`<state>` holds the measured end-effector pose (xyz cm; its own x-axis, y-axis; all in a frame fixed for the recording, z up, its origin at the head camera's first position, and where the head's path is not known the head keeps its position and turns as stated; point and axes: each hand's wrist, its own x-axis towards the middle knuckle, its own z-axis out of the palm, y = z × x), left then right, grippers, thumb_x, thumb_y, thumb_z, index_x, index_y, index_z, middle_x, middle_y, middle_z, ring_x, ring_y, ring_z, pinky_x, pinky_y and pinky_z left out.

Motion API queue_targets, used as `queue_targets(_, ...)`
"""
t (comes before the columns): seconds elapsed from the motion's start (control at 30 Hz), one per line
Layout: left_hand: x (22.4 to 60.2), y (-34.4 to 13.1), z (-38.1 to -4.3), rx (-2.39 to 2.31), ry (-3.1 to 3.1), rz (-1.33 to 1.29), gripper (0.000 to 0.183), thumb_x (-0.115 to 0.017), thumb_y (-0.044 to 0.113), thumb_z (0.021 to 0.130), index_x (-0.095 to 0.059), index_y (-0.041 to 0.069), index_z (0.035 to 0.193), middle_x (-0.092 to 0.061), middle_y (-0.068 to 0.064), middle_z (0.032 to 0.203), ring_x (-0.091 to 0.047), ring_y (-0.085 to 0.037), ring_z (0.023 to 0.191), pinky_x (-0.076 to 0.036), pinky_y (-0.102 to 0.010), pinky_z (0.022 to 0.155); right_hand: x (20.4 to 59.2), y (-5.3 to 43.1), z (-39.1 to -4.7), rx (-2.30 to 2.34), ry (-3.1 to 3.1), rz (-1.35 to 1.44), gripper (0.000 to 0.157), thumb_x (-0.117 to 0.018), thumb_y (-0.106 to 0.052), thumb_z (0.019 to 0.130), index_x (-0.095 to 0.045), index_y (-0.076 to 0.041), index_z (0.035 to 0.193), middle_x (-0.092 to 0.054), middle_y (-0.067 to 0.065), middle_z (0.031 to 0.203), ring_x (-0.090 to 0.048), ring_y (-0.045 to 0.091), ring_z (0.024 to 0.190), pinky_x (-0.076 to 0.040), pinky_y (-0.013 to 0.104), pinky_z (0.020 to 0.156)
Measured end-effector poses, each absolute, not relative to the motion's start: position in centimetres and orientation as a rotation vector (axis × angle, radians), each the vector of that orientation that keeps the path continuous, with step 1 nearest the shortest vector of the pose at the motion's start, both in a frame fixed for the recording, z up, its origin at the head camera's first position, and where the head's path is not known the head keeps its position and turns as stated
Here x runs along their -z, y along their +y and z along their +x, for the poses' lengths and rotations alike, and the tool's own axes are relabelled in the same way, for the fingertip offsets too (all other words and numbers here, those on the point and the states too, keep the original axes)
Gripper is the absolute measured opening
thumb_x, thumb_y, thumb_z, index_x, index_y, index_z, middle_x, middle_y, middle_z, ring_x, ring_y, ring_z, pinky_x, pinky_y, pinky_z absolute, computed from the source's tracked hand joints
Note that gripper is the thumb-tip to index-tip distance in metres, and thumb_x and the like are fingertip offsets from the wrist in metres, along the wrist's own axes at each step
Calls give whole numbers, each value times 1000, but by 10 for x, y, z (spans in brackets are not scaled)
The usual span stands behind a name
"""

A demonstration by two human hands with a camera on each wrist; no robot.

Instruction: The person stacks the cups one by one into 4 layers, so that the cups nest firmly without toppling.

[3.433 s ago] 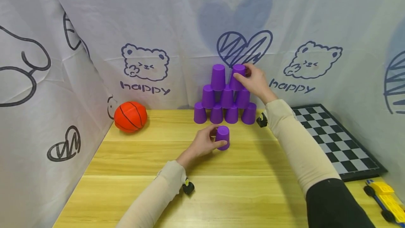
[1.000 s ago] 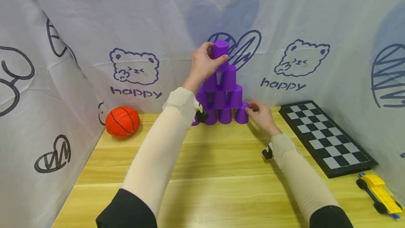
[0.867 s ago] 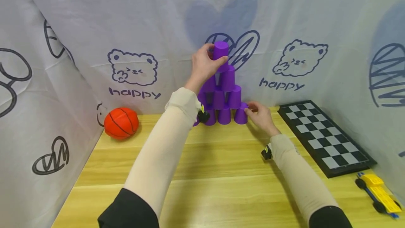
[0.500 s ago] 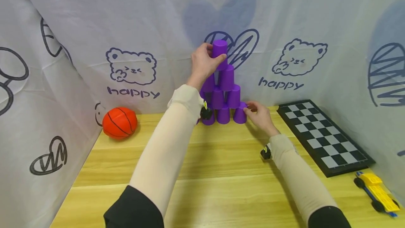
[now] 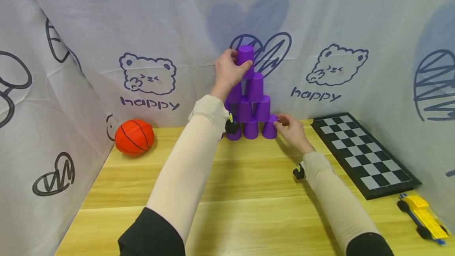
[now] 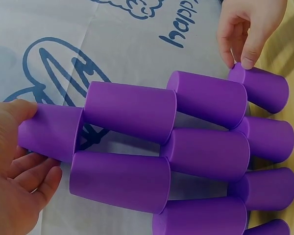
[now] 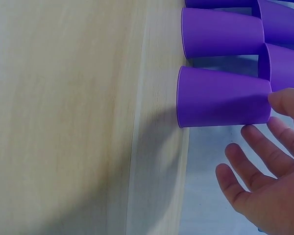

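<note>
Upside-down purple cups are stacked as a pyramid by the back wall. My left hand (image 5: 227, 72) holds the single top cup (image 5: 246, 53) between thumb and fingers; in the left wrist view this cup (image 6: 54, 131) stands on the two cups below. Low on the right, my right hand (image 5: 293, 131) pinches the upper end of the outermost bottom-row cup (image 5: 269, 128) with thumb and index finger. In the right wrist view the other fingers (image 7: 232, 188) are spread apart beside that cup. My left forearm hides the pyramid's lower left part in the head view.
An orange-red toy basketball (image 5: 134, 137) sits at the back left of the wooden table (image 5: 249, 216). To the right lie a black-and-white checkered board (image 5: 366, 153) and a yellow toy car (image 5: 423, 216). A printed cloth (image 5: 199, 19) hangs behind and at both sides.
My left hand has carried a cup from the table up to the pyramid's top. My right hand has gone from a third-row cup down to the bottom right one. Hardly anything moved this last second.
</note>
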<state>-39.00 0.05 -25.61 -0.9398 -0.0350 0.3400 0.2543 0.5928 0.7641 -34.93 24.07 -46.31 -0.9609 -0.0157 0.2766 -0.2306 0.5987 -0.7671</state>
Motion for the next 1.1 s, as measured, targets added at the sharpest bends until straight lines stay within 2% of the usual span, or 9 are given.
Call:
queue_targets(0.53, 257, -4, -389, 1244, -2533, -224, 64, -76, 39, 98, -51, 12, 150, -69, -10, 136, -69, -21, 120, -59, -35, 100, 461, 242, -351, -1283, -2603, 201, 40, -65, -21, 103, -62, 1, 136, -70, 27, 127, -66, 43, 118, -53, 55, 107)
queue_targets(0.87, 258, -7, -389, 1246, -2527, -257, 66, -78, 38, 96, -51, 12, 150, -71, -11, 133, -70, -21, 117, -59, -35, 100, 461, 242, -352, -1265, -2593, 199, 40, -66, -21, 103, -63, 3, 136, -71, 29, 125, -66, 44, 117, -53, 55, 106)
queue_targets(1.1, 265, -18, -381, 1188, -2523, -347, 66, -78, 39, 96, -51, 13, 150, -69, -14, 133, -65, -25, 120, -57, -39, 100, 459, 249, -349, -1235, -2626, 188, 47, -64, -28, 104, -59, 3, 140, -68, 30, 130, -63, 46, 122, -51, 56, 109)
